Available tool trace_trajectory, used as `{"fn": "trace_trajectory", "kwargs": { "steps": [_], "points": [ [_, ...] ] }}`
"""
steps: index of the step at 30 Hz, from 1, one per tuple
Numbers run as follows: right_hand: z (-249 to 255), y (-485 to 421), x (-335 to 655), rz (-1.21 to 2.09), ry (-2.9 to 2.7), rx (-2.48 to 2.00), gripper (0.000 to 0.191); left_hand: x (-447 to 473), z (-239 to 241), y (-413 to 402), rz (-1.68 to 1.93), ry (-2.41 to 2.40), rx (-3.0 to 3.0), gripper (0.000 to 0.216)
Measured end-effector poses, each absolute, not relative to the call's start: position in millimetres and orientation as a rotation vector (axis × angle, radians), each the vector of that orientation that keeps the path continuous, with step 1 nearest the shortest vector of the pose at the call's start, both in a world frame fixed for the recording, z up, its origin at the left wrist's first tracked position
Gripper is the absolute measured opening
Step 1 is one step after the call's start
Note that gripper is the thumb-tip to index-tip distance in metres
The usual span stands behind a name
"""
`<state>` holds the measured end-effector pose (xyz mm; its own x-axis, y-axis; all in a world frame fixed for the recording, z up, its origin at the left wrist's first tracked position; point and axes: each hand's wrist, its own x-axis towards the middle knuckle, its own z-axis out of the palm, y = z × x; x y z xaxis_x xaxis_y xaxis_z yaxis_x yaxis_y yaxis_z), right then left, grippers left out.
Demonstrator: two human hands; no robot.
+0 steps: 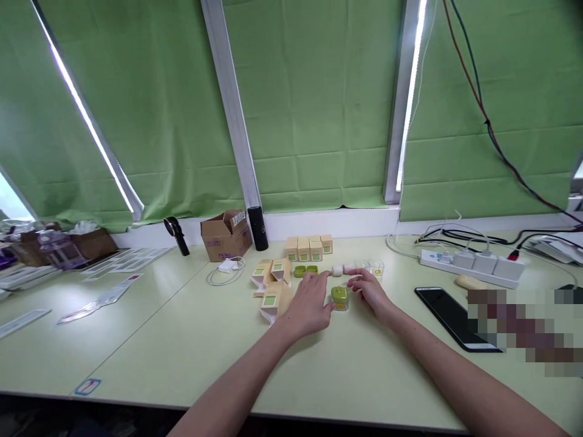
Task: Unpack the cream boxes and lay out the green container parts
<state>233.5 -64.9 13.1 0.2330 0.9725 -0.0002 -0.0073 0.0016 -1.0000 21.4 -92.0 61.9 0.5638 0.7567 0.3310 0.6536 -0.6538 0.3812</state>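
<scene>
A small clear jar with a green lid (339, 295) stands on the table between my hands. My left hand (308, 308) is on its left, fingers stretched forward and the thumb apart, close to the jar's side. On the other side my right hand (371, 293) has its fingers spread and slightly bent, with nothing visible in them. Just beyond the fingertips sit two small white pieces (337, 271). Two clear jars without lids (376, 268) are behind my right hand, partly hidden by it. Two green lids (300, 271) lie beyond my left hand.
Opened small cartons (269, 301) lie left of my left hand, and several closed cartons (303, 249) stand behind. A cardboard box (229, 243), a black bottle (259, 229) and a white charger (228, 266) are farther left. At right are a phone (449, 312) and a power strip (437, 260).
</scene>
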Motion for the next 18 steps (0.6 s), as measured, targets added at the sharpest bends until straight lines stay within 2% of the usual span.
{"fn": "trace_trajectory", "kwargs": {
  "steps": [4, 18],
  "points": [
    [10.5, -63.0, 234.4, 1.037, -1.030, -1.290, 0.040, 39.0, 57.0, -74.6, 0.540, 1.147, 2.471, 0.070],
    [9.9, -62.3, 233.2, 1.048, -1.042, -1.297, 0.039, 38.2, 26.2, -73.5, 0.662, 1.165, 2.394, 0.061]
  ]
}}
